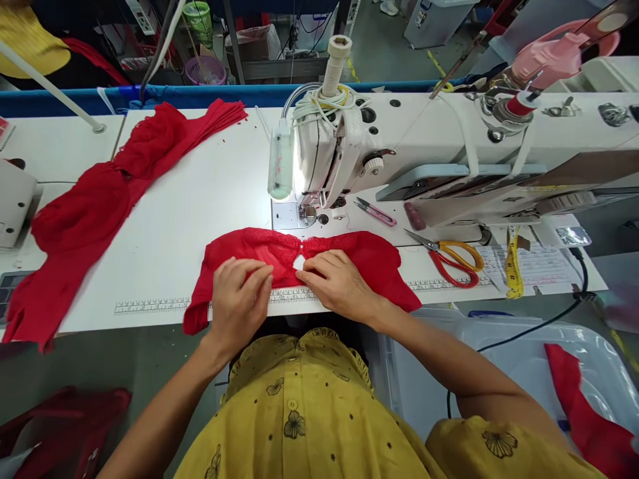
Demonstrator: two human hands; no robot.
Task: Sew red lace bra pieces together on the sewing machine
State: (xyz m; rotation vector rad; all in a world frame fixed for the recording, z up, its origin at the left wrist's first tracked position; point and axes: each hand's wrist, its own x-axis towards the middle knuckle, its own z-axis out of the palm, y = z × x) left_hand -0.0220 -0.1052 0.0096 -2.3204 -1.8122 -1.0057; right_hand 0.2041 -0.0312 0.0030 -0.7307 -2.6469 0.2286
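A red lace garment piece point(369, 256) lies flat on the white sewing table point(200, 206), just in front of the sewing machine point(399, 146). My left hand point(238, 299) presses on its left half, fingers pointing toward the middle. My right hand point(337, 283) rests on its centre, fingertips pinching the fabric near a small gap at the middle seam. The needle area point(308, 211) is a short way behind the piece, lit by a lamp.
A stack of red fabric pieces point(100, 199) lies at the left. Yellow-handled scissors point(452, 256), pink thread snips point(375, 213) and a yellow tape measure point(513, 266) sit at the right. A clear plastic bin point(524, 359) with red fabric stands at the lower right.
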